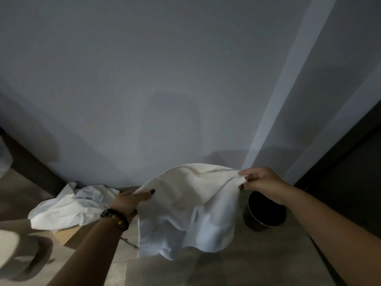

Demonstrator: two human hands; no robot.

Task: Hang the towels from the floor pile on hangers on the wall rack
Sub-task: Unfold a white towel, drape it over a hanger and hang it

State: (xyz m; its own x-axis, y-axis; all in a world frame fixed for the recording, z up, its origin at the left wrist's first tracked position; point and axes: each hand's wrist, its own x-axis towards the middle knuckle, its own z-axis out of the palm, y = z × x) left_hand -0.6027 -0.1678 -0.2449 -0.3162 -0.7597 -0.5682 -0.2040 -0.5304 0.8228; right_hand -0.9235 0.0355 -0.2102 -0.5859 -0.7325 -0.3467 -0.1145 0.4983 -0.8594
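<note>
A white towel [191, 205] hangs spread between my two hands, above the floor and in front of the wall. My left hand [132, 200] grips its left edge, thumb on top of the cloth. My right hand [257, 179] pinches its upper right corner. The lower part of the towel droops in folds. On the floor to the left lies a crumpled pile of white towels [70, 205]. No hanger or wall rack is in view.
A dark round bin [263, 215] stands on the floor under my right forearm, close to the wall. A flat brown cardboard piece [68, 236] lies under the pile. A dark door frame [340, 153] runs along the right. A pale blurred object [8, 242] sits at the lower left.
</note>
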